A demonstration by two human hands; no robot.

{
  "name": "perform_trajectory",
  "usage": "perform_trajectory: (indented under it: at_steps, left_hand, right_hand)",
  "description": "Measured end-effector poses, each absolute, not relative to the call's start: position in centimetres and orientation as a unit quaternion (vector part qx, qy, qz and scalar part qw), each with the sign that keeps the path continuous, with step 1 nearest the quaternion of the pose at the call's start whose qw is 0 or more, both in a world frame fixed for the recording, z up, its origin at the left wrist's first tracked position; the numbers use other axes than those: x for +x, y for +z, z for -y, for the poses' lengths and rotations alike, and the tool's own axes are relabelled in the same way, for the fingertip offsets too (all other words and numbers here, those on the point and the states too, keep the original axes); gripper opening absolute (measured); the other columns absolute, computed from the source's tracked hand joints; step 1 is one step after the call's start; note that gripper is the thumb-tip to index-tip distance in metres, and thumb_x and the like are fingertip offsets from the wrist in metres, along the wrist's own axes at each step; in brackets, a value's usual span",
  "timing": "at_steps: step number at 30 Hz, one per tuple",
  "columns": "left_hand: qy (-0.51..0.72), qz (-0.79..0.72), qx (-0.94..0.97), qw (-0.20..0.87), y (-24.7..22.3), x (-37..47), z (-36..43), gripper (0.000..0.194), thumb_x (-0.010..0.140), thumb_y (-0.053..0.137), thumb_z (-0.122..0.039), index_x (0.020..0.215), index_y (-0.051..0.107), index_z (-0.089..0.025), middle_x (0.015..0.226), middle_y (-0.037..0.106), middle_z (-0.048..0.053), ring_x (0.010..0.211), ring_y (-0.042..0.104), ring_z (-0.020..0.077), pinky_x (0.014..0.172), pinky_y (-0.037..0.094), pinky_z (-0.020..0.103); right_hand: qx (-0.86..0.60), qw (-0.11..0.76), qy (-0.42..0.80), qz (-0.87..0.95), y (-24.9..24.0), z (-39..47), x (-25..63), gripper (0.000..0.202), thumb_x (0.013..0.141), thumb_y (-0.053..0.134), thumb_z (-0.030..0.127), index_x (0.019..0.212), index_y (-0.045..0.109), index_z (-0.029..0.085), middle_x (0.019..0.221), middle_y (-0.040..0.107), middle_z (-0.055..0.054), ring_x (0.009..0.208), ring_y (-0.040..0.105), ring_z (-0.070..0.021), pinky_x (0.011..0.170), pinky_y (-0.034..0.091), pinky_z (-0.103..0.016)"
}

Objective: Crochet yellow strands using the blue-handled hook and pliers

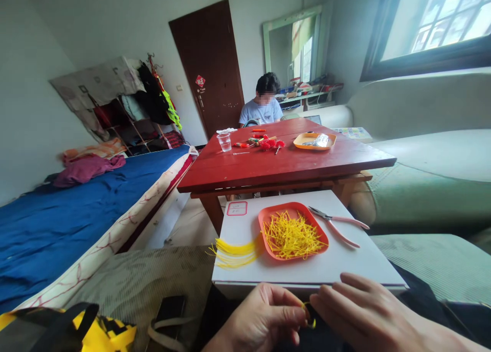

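My left hand (264,319) pinches a small yellow strand (313,323) at the bottom centre, in front of the white box (238,272). Close on its right, my right hand (364,311) has its fingers together at the strand's other side; its fingertips are partly hidden. On the box, an orange-red tray (326,239) holds a heap of short yellow pieces (293,234). A bundle of long yellow strands (236,254) lies left of the tray. Pliers with pink handles (339,223) rest on the right, jaws touching or near the tray's rim.
Beyond the box stands a red table (238,170) with a plastic cup (224,141), red items (268,144) and a yellow tray (297,141). A person (263,104) sits behind it. A phone (169,316) and a yellow-black bag (76,329) lie at lower left.
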State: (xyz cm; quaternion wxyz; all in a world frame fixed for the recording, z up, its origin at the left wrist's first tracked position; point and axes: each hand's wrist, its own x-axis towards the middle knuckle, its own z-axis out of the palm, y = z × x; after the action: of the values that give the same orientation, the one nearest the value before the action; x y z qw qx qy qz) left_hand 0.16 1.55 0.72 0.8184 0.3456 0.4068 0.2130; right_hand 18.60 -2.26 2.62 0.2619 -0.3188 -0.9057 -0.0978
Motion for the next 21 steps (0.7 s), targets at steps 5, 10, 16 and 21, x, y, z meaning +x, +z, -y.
perform_trajectory:
  at_steps: [5, 10, 16, 21]
  left_hand:
    - [0.221, -0.411, 0.317, 0.825, 0.7, 0.4, -1.4, 0.03, 0.039, 0.083, -0.029, 0.05, 0.064, -0.009, 0.049, 0.056, -0.001, 0.037, 0.046, 0.0047, 0.042, 0.034, 0.017]
    - [0.244, -0.421, 0.329, 0.809, 0.8, -0.4, -1.5, 0.031, 0.042, 0.083, -0.031, 0.052, 0.063, -0.009, 0.05, 0.056, -0.001, 0.04, 0.046, 0.0053, 0.046, 0.034, 0.018]
    - [0.361, -0.461, 0.513, 0.628, 0.8, -0.9, -0.8, 0.022, 0.062, 0.074, -0.033, 0.057, 0.065, -0.013, 0.053, 0.062, 0.002, 0.05, 0.049, 0.0094, 0.054, 0.036, 0.02]
    - [0.426, -0.382, 0.764, 0.3, 0.9, -0.4, -0.4, 0.012, 0.074, 0.066, -0.023, 0.064, 0.068, -0.017, 0.059, 0.066, 0.003, 0.059, 0.057, 0.015, 0.058, 0.043, 0.023]
  right_hand:
    - [-0.318, 0.27, -0.097, 0.904, 3.2, 2.1, 18.6, 0.058, 0.095, 0.007, 0.012, 0.062, 0.055, 0.018, 0.053, 0.056, -0.002, 0.041, 0.045, -0.0129, 0.041, 0.032, -0.028]
    - [-0.33, 0.297, -0.098, 0.891, 1.5, 1.4, 19.3, 0.057, 0.095, 0.007, 0.016, 0.069, 0.058, 0.018, 0.056, 0.056, -0.003, 0.042, 0.042, -0.0145, 0.044, 0.032, -0.03]
    - [-0.457, 0.276, 0.272, 0.8, 0.8, 0.6, 18.6, 0.02, 0.077, 0.045, 0.009, 0.061, 0.051, 0.018, 0.061, 0.048, 0.003, 0.05, 0.042, -0.0098, 0.048, 0.031, -0.022]
    - [-0.473, 0.286, 0.579, 0.599, 1.5, 0.4, 17.5, 0.013, 0.064, 0.059, 0.028, 0.06, 0.054, 0.017, 0.055, 0.044, 0.005, 0.055, 0.035, -0.0121, 0.054, 0.028, -0.026]
